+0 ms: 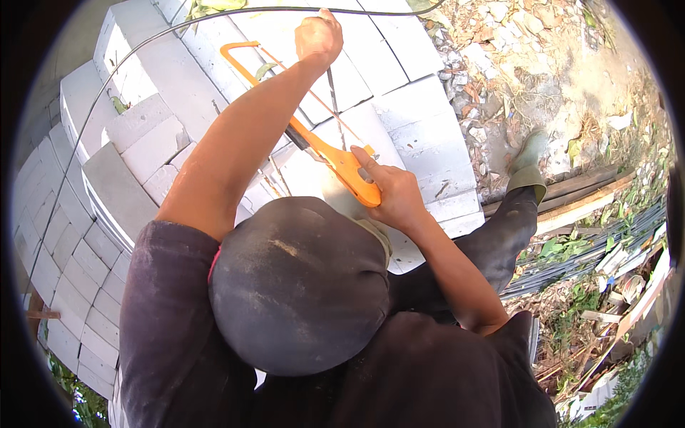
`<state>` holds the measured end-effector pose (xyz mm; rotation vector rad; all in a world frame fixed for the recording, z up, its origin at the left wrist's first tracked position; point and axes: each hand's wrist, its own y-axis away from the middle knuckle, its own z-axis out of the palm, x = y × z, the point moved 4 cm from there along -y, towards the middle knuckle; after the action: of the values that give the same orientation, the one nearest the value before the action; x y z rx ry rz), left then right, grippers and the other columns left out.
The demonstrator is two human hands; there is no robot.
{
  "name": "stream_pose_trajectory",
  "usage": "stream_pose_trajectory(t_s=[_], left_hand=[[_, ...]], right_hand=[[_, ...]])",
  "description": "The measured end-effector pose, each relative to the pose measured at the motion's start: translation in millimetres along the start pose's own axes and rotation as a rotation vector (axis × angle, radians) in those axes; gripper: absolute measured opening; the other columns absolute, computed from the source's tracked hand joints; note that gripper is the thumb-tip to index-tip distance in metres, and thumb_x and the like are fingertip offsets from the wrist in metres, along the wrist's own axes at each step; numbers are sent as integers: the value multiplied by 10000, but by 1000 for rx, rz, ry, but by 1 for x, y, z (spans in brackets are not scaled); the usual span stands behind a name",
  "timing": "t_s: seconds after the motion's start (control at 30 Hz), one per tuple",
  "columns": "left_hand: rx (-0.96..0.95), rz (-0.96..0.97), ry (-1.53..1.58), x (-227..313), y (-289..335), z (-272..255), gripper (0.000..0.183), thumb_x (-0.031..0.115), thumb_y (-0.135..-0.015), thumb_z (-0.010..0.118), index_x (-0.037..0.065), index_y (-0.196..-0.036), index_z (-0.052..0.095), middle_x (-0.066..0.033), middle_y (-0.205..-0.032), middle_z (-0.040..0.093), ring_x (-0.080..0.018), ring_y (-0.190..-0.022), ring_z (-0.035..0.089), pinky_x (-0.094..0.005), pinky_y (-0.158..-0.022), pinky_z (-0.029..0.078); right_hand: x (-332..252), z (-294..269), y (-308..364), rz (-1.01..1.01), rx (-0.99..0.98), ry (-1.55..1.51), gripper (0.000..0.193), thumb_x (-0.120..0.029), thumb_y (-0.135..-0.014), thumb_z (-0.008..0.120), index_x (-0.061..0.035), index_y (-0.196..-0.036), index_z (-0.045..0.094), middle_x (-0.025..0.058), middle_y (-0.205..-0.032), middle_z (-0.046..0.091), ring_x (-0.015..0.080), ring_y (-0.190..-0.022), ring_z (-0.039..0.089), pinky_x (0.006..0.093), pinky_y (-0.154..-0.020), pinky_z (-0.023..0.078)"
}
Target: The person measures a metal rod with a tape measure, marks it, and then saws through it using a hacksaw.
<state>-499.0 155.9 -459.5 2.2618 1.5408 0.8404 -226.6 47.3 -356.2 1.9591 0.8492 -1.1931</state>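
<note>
An orange hacksaw (pixel 333 155) lies slantwise over the white blocks, its thin reddish blade running along the upper right side of the frame. My right hand (pixel 397 194) is closed round its handle at the lower right end. Farther off, my left hand (pixel 319 37) makes a fist on a thin dark metal rod (pixel 332 91), which comes down from the fist and crosses the saw blade. Whether the blade bites into the rod is too small to tell. A black cable (pixel 235 12) passes right by the left fist.
Stacked pale blocks (pixel 421 143) lie under the work, with more stacks (pixel 78 278) at left. My bent knee (pixel 300 285) is in front; my other leg ends in a boot (pixel 528 160) on rubble. Long dark rods (pixel 571 260) and wood planks (pixel 581 203) lie at right.
</note>
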Motion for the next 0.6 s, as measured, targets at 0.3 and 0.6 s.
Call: stream_pose_trajectory(t_s=[0.3,0.6], left_hand=[[-2,12,-7,-18,-7,-2,653,485,-1060,398,-68,-887,700,-284,-957,724,-419,-953,708,-482,-890,550],[-5,39,-33,-19,-5,-9,639,504,-1045,441,-45,-818,678,-254,-908,723,-385,-895,712,-470,-845,562]], right_hand=[[7,-20,57,0,-51,37,830,-25,-666,785,-93,-1466,577,109,-763,684,296,-680,666,385,-663,554],[-7,-50,110,187,-147,26,760,-125,-667,855,-117,-1396,638,64,-813,714,303,-746,699,419,-674,565]])
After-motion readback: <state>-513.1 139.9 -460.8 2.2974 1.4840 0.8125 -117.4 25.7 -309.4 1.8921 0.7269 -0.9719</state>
